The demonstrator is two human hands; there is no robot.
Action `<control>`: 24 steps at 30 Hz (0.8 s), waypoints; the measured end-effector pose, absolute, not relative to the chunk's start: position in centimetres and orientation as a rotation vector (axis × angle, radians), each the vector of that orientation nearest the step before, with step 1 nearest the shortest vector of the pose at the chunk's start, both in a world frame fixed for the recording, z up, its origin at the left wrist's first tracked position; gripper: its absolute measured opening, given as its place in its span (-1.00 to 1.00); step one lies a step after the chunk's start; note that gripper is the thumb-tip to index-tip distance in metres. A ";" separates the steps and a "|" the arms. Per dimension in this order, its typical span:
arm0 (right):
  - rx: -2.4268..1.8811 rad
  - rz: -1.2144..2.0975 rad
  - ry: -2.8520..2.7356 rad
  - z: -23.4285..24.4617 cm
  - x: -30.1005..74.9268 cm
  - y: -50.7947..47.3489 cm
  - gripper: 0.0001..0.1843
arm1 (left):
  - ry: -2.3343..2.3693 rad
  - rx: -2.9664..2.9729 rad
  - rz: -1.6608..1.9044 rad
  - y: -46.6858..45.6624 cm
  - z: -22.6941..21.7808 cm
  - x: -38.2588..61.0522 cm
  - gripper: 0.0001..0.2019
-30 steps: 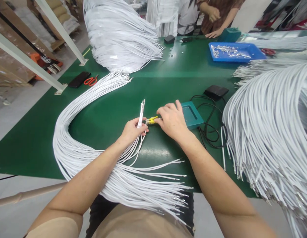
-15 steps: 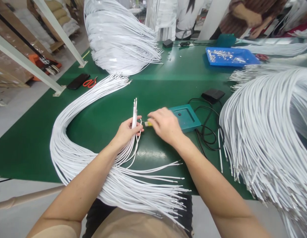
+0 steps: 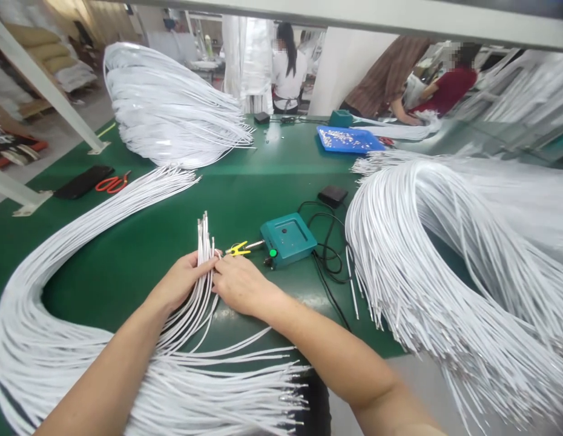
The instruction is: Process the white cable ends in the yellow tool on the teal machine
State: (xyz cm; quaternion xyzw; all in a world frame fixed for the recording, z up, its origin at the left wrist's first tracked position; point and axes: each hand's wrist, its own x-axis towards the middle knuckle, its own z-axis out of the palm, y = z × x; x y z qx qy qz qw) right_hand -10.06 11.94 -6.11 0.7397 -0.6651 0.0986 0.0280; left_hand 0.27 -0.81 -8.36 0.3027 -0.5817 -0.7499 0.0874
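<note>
My left hand (image 3: 184, 280) is closed around a small bunch of white wires (image 3: 206, 242), whose metal-tipped ends stick up above the fingers. My right hand (image 3: 243, 284) meets it, its fingertips pinched on a white wire beside the bunch; the exact grip is partly hidden. Just beyond the right fingers is a yellow clip (image 3: 238, 248) on a metal rod from a teal box (image 3: 288, 239) with a green button. Below both forearms, a large curved bundle of white wires (image 3: 72, 357) lies across the table with its loose ends pointing right.
Another thick wire bundle (image 3: 399, 242) arches at the right, and a plastic-wrapped one (image 3: 167, 109) stands at the back left. Red-handled scissors (image 3: 112, 183) lie beside a black phone-like object (image 3: 84, 181). A blue tray (image 3: 349, 140) holds small parts. Black cables (image 3: 329, 242) trail right of the box. Other people work behind.
The view has tilted up and turned right. My right hand has moved left from the yellow clip to the left hand's fingertips, uncovering the clip. My left hand still holds the bunch.
</note>
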 end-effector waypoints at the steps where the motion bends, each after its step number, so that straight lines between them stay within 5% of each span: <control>1: 2.295 0.254 -2.158 -6.0 -9.9 12.0 -0.73 | -1.743 0.930 -2.218 -0.8 -8.4 0.3 -0.57; 5: 2.341 0.138 -2.699 -5.5 -10.0 11.9 -0.58 | -1.810 1.016 -2.103 -0.8 -8.4 0.4 -0.55; 13: 2.376 1.109 -2.991 -6.9 -12.3 11.0 -0.66 | -1.789 0.979 -2.092 -0.6 -7.6 0.4 -0.46; 24: 2.283 1.494 -3.214 -7.1 -12.0 11.0 -0.74 | -1.648 0.918 -2.009 -0.6 -7.1 -0.2 -0.65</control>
